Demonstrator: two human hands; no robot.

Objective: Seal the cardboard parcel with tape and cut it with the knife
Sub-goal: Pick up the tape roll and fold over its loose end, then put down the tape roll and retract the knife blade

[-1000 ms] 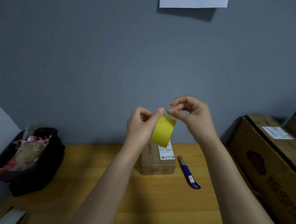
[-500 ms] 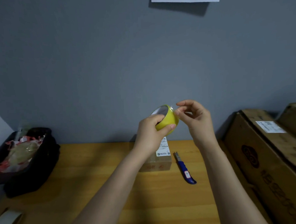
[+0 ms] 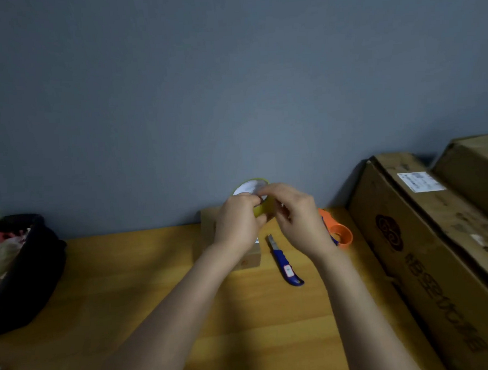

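Note:
A yellow roll of tape (image 3: 259, 209) is held up above the table between both hands. My left hand (image 3: 235, 223) grips its left side, and my right hand (image 3: 298, 213) pinches at its rim from the right with the fingertips. Under the hands a small cardboard parcel (image 3: 248, 258) stands on the wooden table (image 3: 157, 274), mostly hidden by my left hand and wrist. A blue-handled utility knife (image 3: 283, 263) lies flat just to the parcel's right, blade end pointing away from me.
An orange tape dispenser (image 3: 338, 230) sits behind my right hand. Large cardboard boxes (image 3: 438, 245) fill the right side. A black bin (image 3: 24, 270) with wrappers stands at the left edge. A grey wall rises behind the table.
The camera has tilted down, and both hands with the roll sit lower in view. My right fingers have closed in on the roll's rim. The orange dispenser has come into view.

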